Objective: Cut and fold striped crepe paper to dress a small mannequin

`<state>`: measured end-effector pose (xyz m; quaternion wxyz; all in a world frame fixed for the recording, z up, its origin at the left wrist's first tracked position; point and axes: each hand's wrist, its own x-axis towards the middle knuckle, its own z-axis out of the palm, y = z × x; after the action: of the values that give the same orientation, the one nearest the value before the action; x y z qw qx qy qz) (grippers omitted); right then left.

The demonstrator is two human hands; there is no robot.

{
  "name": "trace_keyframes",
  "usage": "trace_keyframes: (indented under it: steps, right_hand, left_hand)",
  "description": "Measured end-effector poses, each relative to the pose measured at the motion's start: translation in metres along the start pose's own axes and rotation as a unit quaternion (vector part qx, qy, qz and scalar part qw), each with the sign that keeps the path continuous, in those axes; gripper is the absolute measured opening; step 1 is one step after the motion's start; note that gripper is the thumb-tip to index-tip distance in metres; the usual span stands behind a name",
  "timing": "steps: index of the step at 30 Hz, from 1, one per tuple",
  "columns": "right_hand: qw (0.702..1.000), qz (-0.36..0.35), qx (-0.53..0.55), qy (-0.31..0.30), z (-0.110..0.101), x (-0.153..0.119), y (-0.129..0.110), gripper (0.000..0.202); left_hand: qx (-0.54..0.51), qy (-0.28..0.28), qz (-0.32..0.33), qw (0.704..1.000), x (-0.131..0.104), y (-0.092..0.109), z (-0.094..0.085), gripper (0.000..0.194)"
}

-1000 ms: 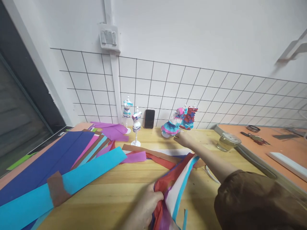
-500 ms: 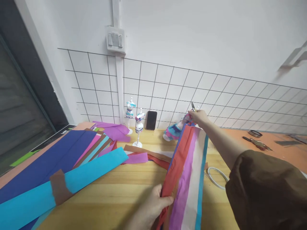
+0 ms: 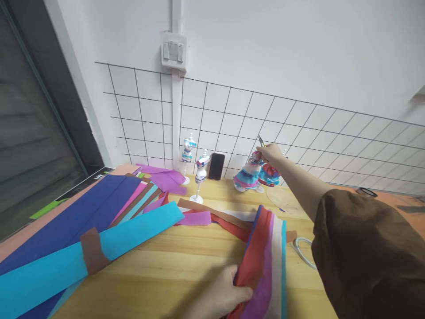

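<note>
My left hand (image 3: 229, 292) grips a layered band of red, purple, white and blue crepe-like strips (image 3: 264, 257) between thumb and fingers. The band's far end lies above the wooden table. Farther back, my right hand (image 3: 270, 153) is closed around small pointed snips (image 3: 261, 141), whose blades stick up past the fingers. Its fingertips also touch the top of a small mannequin in a tiered blue, white and pink dress (image 3: 247, 175). Just behind that one stands another dressed mannequin (image 3: 269, 173), partly hidden by my wrist.
Two small white mannequins (image 3: 201, 170) stand left of a phone (image 3: 216, 166) against the wall grid. A long blue strip (image 3: 142, 228) crosses dark blue sheets (image 3: 76, 212) at left. A white ring (image 3: 303, 252) lies near my right sleeve, on the wooden table (image 3: 159, 266).
The dressed mannequin under my right hand has gone from leaning to more upright. The band's far end has dropped away from my right hand and lies lower. The view has shifted right.
</note>
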<state>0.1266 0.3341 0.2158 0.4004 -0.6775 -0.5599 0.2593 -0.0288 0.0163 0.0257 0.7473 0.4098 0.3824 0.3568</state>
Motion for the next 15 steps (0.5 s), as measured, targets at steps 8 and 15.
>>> trace_keyframes:
  steps: [8,15]
  right_hand:
    - [1.0,-0.003,0.001,0.013,0.024,0.022,-0.015,0.03]
    - [1.0,-0.022,0.002,0.02,0.028,0.022,-0.017,0.016]
  left_hand:
    - [-0.008,-0.043,0.053,0.998,0.005,0.0,-0.008,0.03]
    - [-0.003,-0.051,0.034,0.998,0.008,-0.005,-0.011,0.03]
